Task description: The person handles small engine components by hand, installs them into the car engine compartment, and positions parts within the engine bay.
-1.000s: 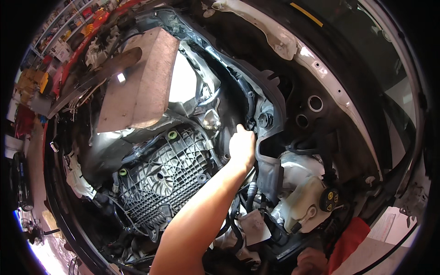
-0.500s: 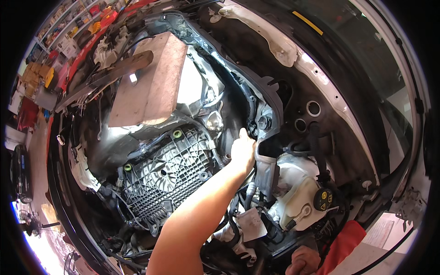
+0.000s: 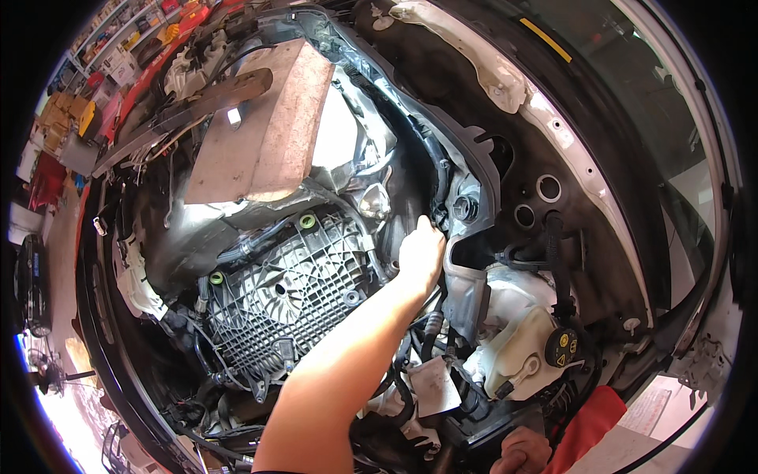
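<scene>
My left hand (image 3: 422,251) reaches across the engine bay on a bare forearm that comes in from the lower edge. Its fingers are curled, and whatever they may hold is hidden beneath them. Beside it on the right runs a black plastic trim panel (image 3: 466,300) with a round fitting (image 3: 465,208) on top. On its left lies the engine's ribbed plastic cover (image 3: 316,272), with green rings at its far corners. My right hand is out of view. Another person's curled hand (image 3: 523,452), below a red sleeve (image 3: 588,430), rests at the lower right.
A brown board (image 3: 260,126) lies over the far left of the bay, under a dark bar (image 3: 185,114). A whitish fluid reservoir (image 3: 517,355) with a black cap stands on the right, near hoses and a pale tag (image 3: 434,387). Shelves (image 3: 110,43) line the far left.
My left hand stays in the same spot, with its knuckles turned slightly and the fingers curled more. The view has shifted a little. The other person's hand remains at the lower right.
</scene>
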Tool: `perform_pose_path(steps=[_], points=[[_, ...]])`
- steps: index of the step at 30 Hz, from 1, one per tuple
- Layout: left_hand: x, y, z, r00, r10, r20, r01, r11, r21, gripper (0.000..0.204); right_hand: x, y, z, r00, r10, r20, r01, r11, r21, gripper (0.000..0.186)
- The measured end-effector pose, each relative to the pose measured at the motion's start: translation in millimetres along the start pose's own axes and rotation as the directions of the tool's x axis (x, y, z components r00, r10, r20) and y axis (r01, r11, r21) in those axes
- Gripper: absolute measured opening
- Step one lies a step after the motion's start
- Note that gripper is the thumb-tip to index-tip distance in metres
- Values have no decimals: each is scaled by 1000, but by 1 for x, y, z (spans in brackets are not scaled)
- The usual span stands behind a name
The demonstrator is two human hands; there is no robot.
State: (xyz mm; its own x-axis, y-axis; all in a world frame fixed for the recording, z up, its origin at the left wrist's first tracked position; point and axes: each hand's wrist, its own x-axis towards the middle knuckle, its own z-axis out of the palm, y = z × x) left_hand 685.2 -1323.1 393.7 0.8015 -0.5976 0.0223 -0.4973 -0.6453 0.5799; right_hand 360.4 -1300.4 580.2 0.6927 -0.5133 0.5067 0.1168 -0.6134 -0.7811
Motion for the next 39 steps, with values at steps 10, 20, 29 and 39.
perform_pose_path(steps=[10,20,29,39], points=[[10,16,-36,987,29,161,-81,942,326,12,-2,-1,-1,1000,11,0,-11,1000,-10,27],[12,17,-31,996,31,80,-59,930,363,9,-2,-1,-4,1000,17,-3,-17,1000,-16,28],[-3,-2,-34,964,265,-28,-254,944,211,13,3,-5,1,999,14,32,-14,1000,-23,28],[-4,3,1,979,-169,-116,138,962,-235,17,22,-20,8,978,145,151,-130,986,-101,29]])
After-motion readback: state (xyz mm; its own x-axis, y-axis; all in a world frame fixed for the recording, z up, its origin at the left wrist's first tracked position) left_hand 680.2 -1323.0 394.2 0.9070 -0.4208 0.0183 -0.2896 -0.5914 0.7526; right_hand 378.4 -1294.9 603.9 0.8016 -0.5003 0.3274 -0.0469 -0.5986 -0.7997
